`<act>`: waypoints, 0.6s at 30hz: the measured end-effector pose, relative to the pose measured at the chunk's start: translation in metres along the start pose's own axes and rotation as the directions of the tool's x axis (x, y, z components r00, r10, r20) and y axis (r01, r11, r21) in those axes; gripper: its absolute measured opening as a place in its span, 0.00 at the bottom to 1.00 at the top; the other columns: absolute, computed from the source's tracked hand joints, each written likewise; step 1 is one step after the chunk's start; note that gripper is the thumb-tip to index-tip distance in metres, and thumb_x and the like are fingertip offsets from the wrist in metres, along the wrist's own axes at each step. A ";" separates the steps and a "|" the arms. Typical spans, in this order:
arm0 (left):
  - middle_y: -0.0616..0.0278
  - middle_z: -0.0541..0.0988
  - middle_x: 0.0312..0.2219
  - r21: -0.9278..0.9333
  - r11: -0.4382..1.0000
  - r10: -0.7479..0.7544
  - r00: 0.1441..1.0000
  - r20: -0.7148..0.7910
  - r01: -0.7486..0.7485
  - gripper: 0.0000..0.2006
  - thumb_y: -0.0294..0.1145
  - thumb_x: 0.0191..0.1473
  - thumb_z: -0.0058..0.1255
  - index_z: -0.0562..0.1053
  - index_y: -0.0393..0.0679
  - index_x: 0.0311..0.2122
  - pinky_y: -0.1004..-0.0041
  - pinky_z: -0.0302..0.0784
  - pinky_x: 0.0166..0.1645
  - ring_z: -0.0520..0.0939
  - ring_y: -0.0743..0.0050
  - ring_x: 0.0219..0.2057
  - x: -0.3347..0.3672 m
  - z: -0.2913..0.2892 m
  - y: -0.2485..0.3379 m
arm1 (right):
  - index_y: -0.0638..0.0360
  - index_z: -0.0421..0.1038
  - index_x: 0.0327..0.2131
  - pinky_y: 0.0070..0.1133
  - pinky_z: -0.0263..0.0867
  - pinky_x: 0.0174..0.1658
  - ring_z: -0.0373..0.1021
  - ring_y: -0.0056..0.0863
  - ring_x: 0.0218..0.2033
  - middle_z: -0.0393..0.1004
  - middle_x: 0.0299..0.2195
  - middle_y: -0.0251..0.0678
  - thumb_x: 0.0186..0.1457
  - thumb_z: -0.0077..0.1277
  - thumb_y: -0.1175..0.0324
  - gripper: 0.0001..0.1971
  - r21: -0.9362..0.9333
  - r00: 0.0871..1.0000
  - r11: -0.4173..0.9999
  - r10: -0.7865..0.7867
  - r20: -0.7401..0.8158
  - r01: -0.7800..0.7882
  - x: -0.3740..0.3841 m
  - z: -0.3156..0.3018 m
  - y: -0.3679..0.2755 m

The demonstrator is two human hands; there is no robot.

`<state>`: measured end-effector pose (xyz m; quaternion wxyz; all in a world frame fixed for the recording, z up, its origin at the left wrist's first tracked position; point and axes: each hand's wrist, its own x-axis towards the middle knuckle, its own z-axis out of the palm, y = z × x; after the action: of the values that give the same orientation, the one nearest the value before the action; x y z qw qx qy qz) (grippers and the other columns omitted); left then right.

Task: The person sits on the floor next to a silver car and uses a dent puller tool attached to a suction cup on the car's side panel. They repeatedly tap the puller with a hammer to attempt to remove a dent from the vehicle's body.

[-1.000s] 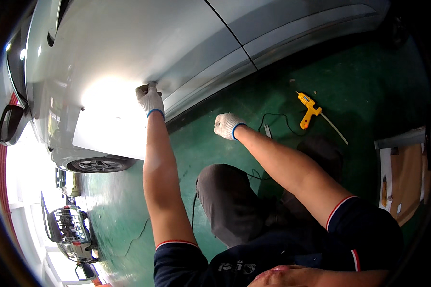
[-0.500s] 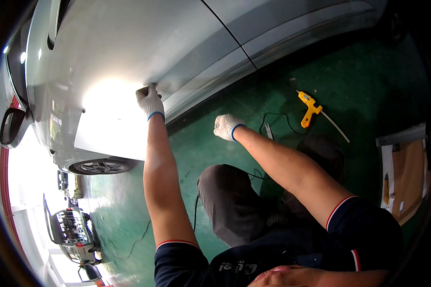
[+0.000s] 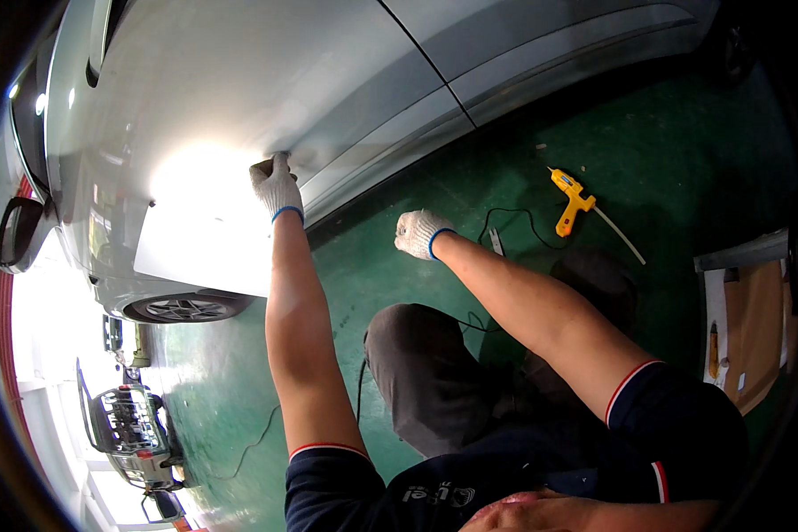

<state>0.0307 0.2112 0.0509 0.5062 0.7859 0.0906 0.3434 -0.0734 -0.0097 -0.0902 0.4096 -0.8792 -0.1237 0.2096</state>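
Note:
My left hand (image 3: pixel 277 188), in a white knit glove with a blue cuff, is at the lower part of a silver-grey car door (image 3: pixel 319 89). Its fingers are curled and pressed together, with the fingertips against the panel by a small dark spot; whatever they might hold is hidden. To the right, over the green floor, my gloved right hand (image 3: pixel 423 234) is closed in a fist and apart from the car. Nothing shows sticking out of that fist. Beside my left hand, a bright white sheet-like surface (image 3: pixel 173 244) glares strongly.
A yellow glue gun (image 3: pixel 575 202) with a pale glue stick lies on the green floor (image 3: pixel 683 160). A black cord (image 3: pixel 528 211) and a small metal piece (image 3: pixel 496 241) are nearer. An open cardboard box (image 3: pixel 754 332) stands at right. A wheel (image 3: pixel 186 309) and another vehicle (image 3: pixel 137 434) are at left.
Both hands keep practically the same place and pose. The whole view has shifted very slightly.

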 end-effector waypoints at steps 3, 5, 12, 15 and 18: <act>0.61 0.76 0.26 0.009 1.000 0.009 1.000 -0.002 -0.009 0.13 0.34 0.61 0.62 0.70 0.38 0.37 0.73 0.73 0.26 0.75 0.76 0.22 -0.003 0.005 0.004 | 0.54 0.82 0.49 0.40 0.73 0.58 0.76 0.49 0.55 0.79 0.54 0.47 0.58 0.53 0.56 0.19 0.007 1.000 1.000 -0.002 -0.010 0.002 0.003 0.001 0.004; 0.60 0.77 0.26 0.009 1.000 -0.001 1.000 0.010 0.001 0.13 0.34 0.61 0.62 0.70 0.38 0.37 0.73 0.73 0.26 0.76 0.76 0.23 -0.004 0.006 0.006 | 0.54 0.82 0.49 0.39 0.73 0.58 0.75 0.49 0.55 0.79 0.54 0.47 0.58 0.53 0.56 0.19 -0.001 1.000 1.000 -0.003 -0.007 0.003 0.004 0.000 0.004; 0.58 0.77 0.25 0.265 0.948 0.210 0.971 -0.114 -0.174 0.17 0.42 0.60 0.63 0.72 0.37 0.36 0.70 0.73 0.26 0.75 0.74 0.21 -0.001 0.007 -0.010 | 0.52 0.82 0.49 0.39 0.72 0.59 0.76 0.48 0.55 0.79 0.54 0.46 0.59 0.53 0.56 0.19 -0.013 1.000 1.000 0.010 -0.015 -0.010 -0.003 -0.003 0.002; 0.57 0.76 0.23 0.295 0.955 0.079 0.989 -0.128 -0.038 0.20 0.47 0.60 0.61 0.73 0.38 0.34 0.69 0.72 0.25 0.74 0.73 0.20 0.005 -0.001 -0.021 | 0.51 0.82 0.49 0.39 0.72 0.59 0.76 0.48 0.55 0.79 0.54 0.44 0.59 0.53 0.56 0.19 -0.002 1.000 1.000 0.021 0.000 -0.021 -0.010 -0.004 -0.002; 0.60 0.76 0.20 -0.004 0.974 -0.228 0.972 0.051 0.228 0.18 0.49 0.62 0.56 0.73 0.42 0.34 0.71 0.67 0.22 0.73 0.73 0.18 -0.014 0.014 0.006 | 0.50 0.82 0.49 0.39 0.72 0.59 0.76 0.48 0.55 0.79 0.54 0.43 0.59 0.53 0.56 0.18 0.009 0.999 0.999 0.041 -0.021 -0.041 -0.004 -0.010 0.010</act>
<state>0.0282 0.1909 0.0467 0.5481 0.7763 0.1659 0.2635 -0.0719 -0.0236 -0.0910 0.4102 -0.8820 -0.1005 0.2092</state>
